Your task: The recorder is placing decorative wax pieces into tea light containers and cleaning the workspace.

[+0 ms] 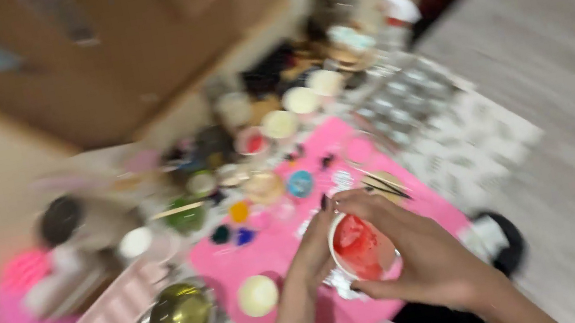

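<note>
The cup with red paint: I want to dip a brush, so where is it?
In the head view the cup with red paint sits low and right of centre, held between the left hand and right hand above the pink mat.

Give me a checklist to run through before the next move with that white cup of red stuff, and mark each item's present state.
1. Right hand grips the white cup holding red material: ok, fingers wrap its side.
2. Left hand steadies the cup's other side: ok, touching.
3. Cup is level: not ok, its mouth tilts toward the camera.
4. Cup is over the pink mat: ok.
5. Small cream-filled round cup stands apart from the hands: ok.
6. Contents liquid or set: cannot tell, the picture is blurred.
</note>
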